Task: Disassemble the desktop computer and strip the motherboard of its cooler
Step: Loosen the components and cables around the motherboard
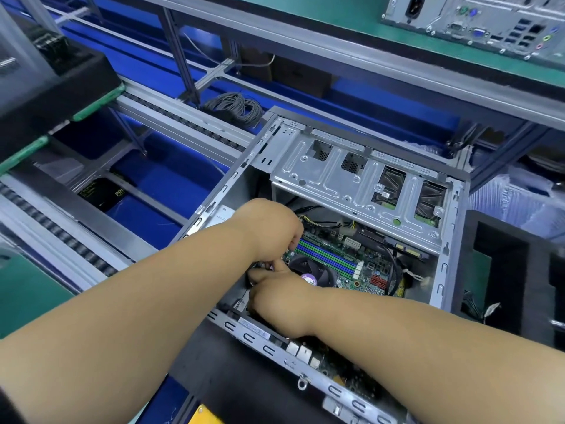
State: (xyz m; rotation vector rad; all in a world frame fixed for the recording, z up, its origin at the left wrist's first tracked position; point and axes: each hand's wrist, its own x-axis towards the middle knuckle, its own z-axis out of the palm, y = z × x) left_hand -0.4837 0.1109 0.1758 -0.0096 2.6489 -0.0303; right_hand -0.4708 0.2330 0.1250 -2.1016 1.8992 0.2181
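Both curled hands (276,264) beside cooler (310,270)

the computer case (449,240) is grey metal, and its drive cage (351,182) is a lighter silver. the motherboard (363,267) is green, with memory slots (328,257) in stripes of blue and green. red connectors (378,283) sit near its right side. the cooler fan (308,269) is black with a purple and white sticker. the wires (308,217) behind are yellow and black. the conveyor frame (171,117) is grey over blue panels (165,175). the upper shelf (336,13) is green. the coiled cable (235,108) is dark grey.
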